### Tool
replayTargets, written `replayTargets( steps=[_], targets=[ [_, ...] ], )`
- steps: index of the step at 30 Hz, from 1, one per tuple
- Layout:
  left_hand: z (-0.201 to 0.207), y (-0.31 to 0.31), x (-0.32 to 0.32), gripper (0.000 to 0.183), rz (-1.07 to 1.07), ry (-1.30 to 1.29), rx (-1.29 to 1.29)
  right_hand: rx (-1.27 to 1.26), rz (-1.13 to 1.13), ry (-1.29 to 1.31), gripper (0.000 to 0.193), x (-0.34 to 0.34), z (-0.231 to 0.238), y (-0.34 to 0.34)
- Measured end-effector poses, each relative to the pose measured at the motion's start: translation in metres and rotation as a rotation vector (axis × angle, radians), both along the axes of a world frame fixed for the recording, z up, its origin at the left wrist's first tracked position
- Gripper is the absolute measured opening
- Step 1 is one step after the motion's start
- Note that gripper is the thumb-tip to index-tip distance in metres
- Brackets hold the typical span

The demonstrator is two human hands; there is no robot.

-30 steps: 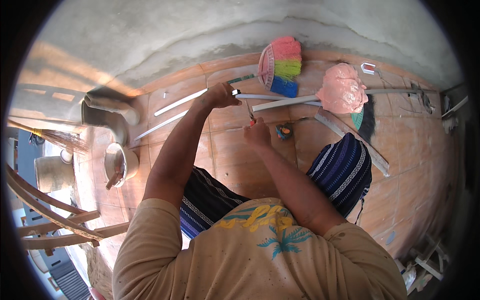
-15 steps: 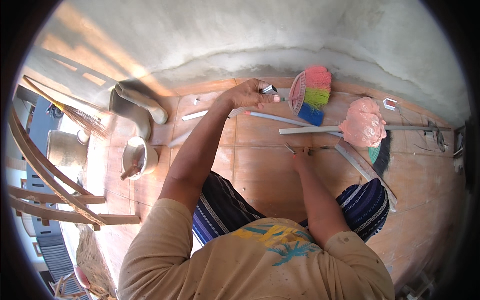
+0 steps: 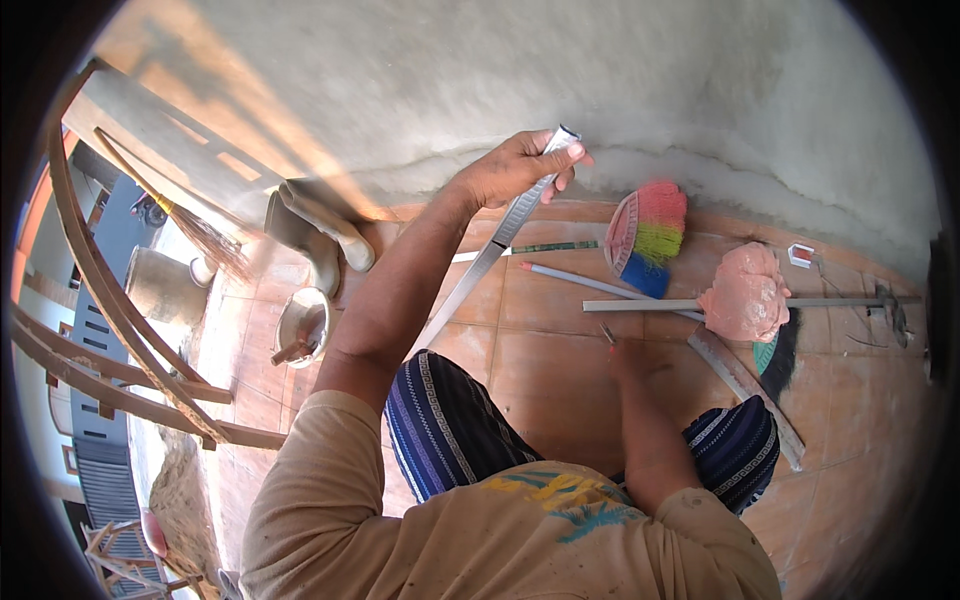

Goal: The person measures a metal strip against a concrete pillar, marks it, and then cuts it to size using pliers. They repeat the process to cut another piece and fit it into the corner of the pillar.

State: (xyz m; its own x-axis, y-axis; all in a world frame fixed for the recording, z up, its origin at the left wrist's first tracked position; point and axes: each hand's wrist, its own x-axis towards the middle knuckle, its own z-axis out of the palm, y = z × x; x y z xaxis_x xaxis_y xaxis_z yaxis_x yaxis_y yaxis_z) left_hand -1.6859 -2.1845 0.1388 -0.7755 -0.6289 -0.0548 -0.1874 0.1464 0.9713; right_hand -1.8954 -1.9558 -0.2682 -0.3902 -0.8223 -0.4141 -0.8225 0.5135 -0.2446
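Observation:
My left hand (image 3: 515, 168) grips the upper end of a long silver metal channel (image 3: 523, 208), fingers and thumb wrapped round it. The ridged channel slants down to the left, passing behind my left forearm. Over the floor between my knees, my right hand (image 3: 627, 362) is closed on a small metal-tipped tool (image 3: 608, 332) with a bit of red at its handle. My fingers hide most of that tool, so its kind is unclear. A grey metal bar (image 3: 640, 305) lies on the tiles just beyond my right hand.
By the wall rests a pink, yellow and blue broom head (image 3: 650, 235). A pink plastic bundle (image 3: 745, 295) sits on the bar at right, near a long dusty strip (image 3: 745, 385). Boots (image 3: 320, 240), a white bucket (image 3: 303, 325) and a wooden frame (image 3: 130, 310) stand left.
My left hand has lifted and tilted the metal channel, so more of its length shows. The right hand keeps the tool low over the floor. The whole view has shifted slightly.

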Motion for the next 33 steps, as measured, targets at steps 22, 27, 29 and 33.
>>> replayTargets(
  steps=[22, 27, 29, 33],
  targets=[
    [0.041, -0.087, 0.074, 0.031, -0.445, 1.085, 0.455, 0.079, 0.025, -0.020, 0.047, 0.028, 0.036, 0.004],
    [0.025, -0.099, 0.082, 0.028, -0.338, 1.092, 0.418, 0.085, 0.057, -0.236, 0.054, -0.008, -0.011, 0.007],
    [0.027, -0.100, 0.078, 0.022, -0.170, 1.048, 0.438, 0.022, -0.061, -0.406, 0.054, -0.030, 0.000, 0.023],
    [0.050, -0.089, 0.130, 0.015, 0.245, 0.905, 0.421, 0.269, -0.023, -0.422, 0.057, -0.040, 0.075, 0.005]
  ],
)
